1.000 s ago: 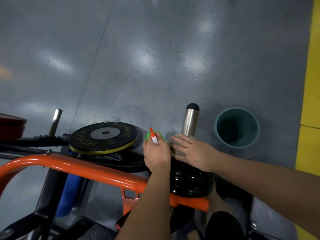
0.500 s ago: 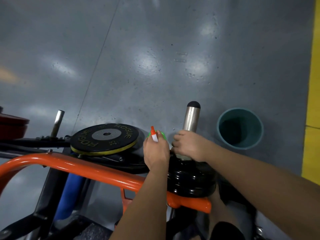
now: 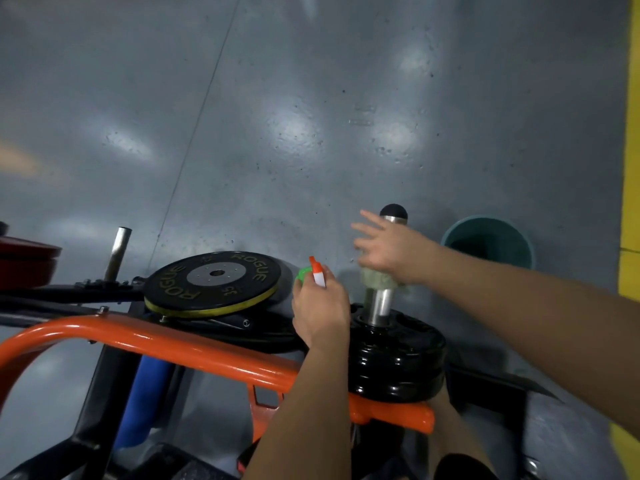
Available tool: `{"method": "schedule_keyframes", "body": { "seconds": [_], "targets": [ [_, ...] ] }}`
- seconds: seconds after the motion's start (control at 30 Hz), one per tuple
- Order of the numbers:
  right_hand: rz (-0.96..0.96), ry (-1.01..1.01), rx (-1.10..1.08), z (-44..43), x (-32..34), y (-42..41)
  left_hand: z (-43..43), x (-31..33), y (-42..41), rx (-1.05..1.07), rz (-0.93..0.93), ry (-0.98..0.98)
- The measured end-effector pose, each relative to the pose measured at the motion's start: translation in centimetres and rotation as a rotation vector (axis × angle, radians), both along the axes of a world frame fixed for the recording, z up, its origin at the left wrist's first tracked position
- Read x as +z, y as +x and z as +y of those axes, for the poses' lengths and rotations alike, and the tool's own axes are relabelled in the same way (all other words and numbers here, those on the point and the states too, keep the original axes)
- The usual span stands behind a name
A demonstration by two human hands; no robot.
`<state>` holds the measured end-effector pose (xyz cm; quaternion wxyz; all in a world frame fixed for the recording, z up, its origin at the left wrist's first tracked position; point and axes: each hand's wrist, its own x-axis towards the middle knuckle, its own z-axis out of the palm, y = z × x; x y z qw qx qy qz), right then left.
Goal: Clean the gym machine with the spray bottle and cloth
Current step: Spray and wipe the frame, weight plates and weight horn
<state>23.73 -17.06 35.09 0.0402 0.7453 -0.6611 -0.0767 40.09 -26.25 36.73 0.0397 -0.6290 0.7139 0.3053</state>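
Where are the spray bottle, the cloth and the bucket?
spray bottle (image 3: 317, 271): head view, orange and white nozzle.
cloth (image 3: 375, 281): head view, its bunched middle.
bucket (image 3: 491, 251): head view, inside wall.

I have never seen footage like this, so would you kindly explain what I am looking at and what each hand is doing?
This is one picture from a camera worn on a person's head, looking down at their own arms. The left hand grips a spray bottle, of which only the green and orange top shows. The right hand, fingers spread, presses a pale cloth against the steel post of a gym machine. Below the cloth, black weight plates sit stacked on that post, above the machine's orange frame. To the left lies a Rogue plate. A teal bucket stands on the grey floor at the right.
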Motion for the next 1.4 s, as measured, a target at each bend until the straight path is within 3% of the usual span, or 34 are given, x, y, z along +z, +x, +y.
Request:
{"method": "schedule_keyframes", "body": {
  "seconds": [0.17, 0.3, 0.4, 0.5, 0.63, 0.73, 0.8, 0.87, 1.03, 1.17, 1.23, 1.3, 1.33, 1.4],
  "targets": [
    [-0.087, -0.127, -0.257, 0.7, -0.2, -5.2, -0.3, -0.5, 0.2, 0.007, -0.004, 0.008],
    [-0.281, 0.011, -0.562, 0.3, 0.4, -2.7, -0.2, -0.3, 0.2, 0.002, 0.008, 0.011],
    [-0.313, -0.062, -0.698, 1.1, -0.1, -0.1, 0.0, 0.0, 0.0, -0.002, 0.004, 0.015],
    [-0.200, -0.151, -0.387, 1.7, -1.7, 4.0, -0.1, 0.3, 0.0, -0.005, 0.006, 0.000],
    [-0.199, 0.165, -0.024, 1.1, -3.7, 7.5, -0.1, 0.3, -0.1, -0.004, -0.014, 0.002],
    [-0.166, 0.025, 0.212, 0.3, -2.3, 3.9, -0.1, 0.3, 0.1, -0.004, -0.007, -0.008],
    [-0.259, -0.172, 0.223, 0.4, -1.0, -0.2, -0.1, 0.3, 0.0, -0.005, 0.011, -0.018],
    [-0.251, -0.276, 0.119, 0.6, -0.8, -3.7, -0.3, 0.3, -0.2, 0.004, 0.009, -0.005],
    [-0.314, -0.178, -0.117, 0.7, -0.5, -4.8, -0.2, 0.7, -0.3, 0.015, 0.007, 0.015],
    [-0.693, -0.053, -0.385, 1.4, -1.5, -4.3, -0.1, 0.6, -0.1, 0.012, 0.017, 0.023],
    [-1.069, -0.056, -0.599, 1.3, -0.3, -4.3, -0.3, 0.6, -0.1, 0.004, 0.014, 0.036],
    [-1.418, -0.193, -0.905, 1.6, 1.0, -4.5, -0.4, 0.4, -0.1, 0.038, 0.018, 0.077],
    [-1.488, -0.318, -1.042, 2.2, 1.4, -4.4, -0.4, 0.4, -0.1, 0.046, 0.014, 0.086],
    [-1.396, -0.417, -1.138, 3.8, 1.9, -3.2, -0.4, 0.4, -0.1, 0.046, 0.021, 0.086]
  ]
}}
